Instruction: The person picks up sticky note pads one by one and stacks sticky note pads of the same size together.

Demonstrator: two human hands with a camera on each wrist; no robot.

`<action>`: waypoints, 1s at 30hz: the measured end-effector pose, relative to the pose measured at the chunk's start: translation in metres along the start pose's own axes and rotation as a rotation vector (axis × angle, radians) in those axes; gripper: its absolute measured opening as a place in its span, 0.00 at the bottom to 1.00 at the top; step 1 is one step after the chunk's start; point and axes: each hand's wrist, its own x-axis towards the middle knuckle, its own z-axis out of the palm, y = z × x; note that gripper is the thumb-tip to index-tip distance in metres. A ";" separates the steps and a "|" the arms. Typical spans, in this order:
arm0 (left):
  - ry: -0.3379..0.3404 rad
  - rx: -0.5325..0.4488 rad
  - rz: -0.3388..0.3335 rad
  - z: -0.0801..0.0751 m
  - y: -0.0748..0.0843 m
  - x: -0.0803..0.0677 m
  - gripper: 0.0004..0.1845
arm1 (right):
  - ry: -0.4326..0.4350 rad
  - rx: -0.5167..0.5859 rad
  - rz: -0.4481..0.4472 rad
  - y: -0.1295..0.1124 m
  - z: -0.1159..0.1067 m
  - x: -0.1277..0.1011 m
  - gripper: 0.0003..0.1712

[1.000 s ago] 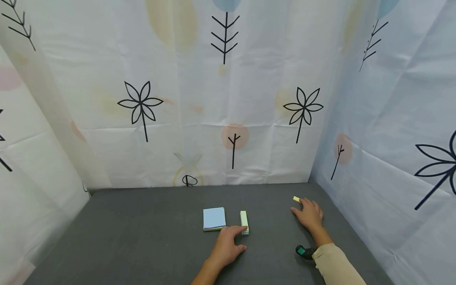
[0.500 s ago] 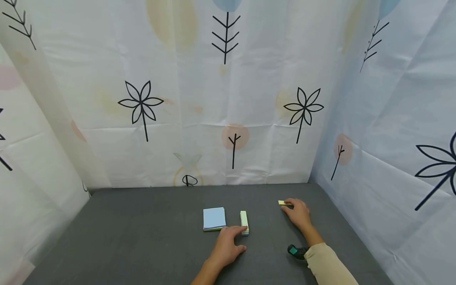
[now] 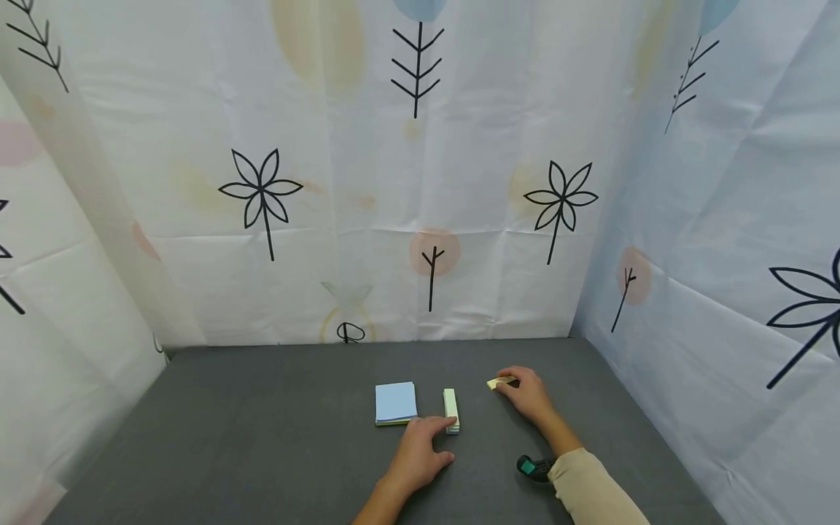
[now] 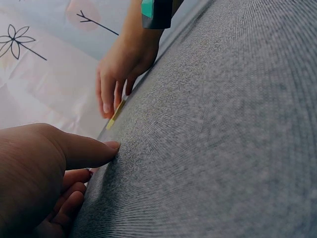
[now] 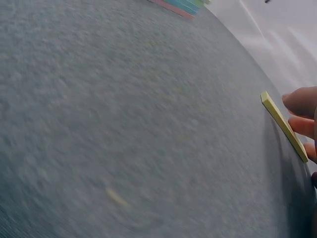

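Note:
My right hand (image 3: 529,397) pinches a thin yellow sticky-note strip (image 3: 494,383) at the back right of the table. In the right wrist view the strip (image 5: 282,126) lies along the fingertips, just over the cloth. My left hand (image 3: 413,458) rests with fingers relaxed, the index fingertip at the near end of a narrow stack of pale green sticky-note strips (image 3: 449,401). Left of that stack lies a square sticky-note pad (image 3: 395,399), blue on top with a yellow-green edge below. In the left wrist view the left thumb (image 4: 91,151) is extended.
A dark grey cloth (image 3: 262,437) covers the table. White printed curtains (image 3: 328,277) stand behind it and on both sides. A black wrist device (image 3: 534,468) with a green patch sits at the right wrist. Colourful layered paper edges (image 5: 181,7) show atop the right wrist view.
My right hand has moved left across the table with the yellow sticky-note strip, closer to the green stack, and the strip has turned slightly. The left hand and both other paper stacks stay still.

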 end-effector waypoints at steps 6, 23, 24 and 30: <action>0.012 0.001 0.009 0.000 0.001 0.000 0.30 | -0.028 0.001 -0.071 -0.006 0.009 -0.001 0.12; 0.004 0.011 0.003 0.001 0.000 0.001 0.30 | -0.109 -0.182 -0.201 -0.011 0.001 -0.009 0.21; 0.010 0.012 0.008 0.001 0.000 0.001 0.30 | -0.109 -0.191 -0.215 -0.011 0.000 -0.009 0.20; 0.029 0.017 0.026 0.002 -0.002 0.001 0.30 | -0.124 -0.261 -0.316 -0.010 -0.007 -0.009 0.16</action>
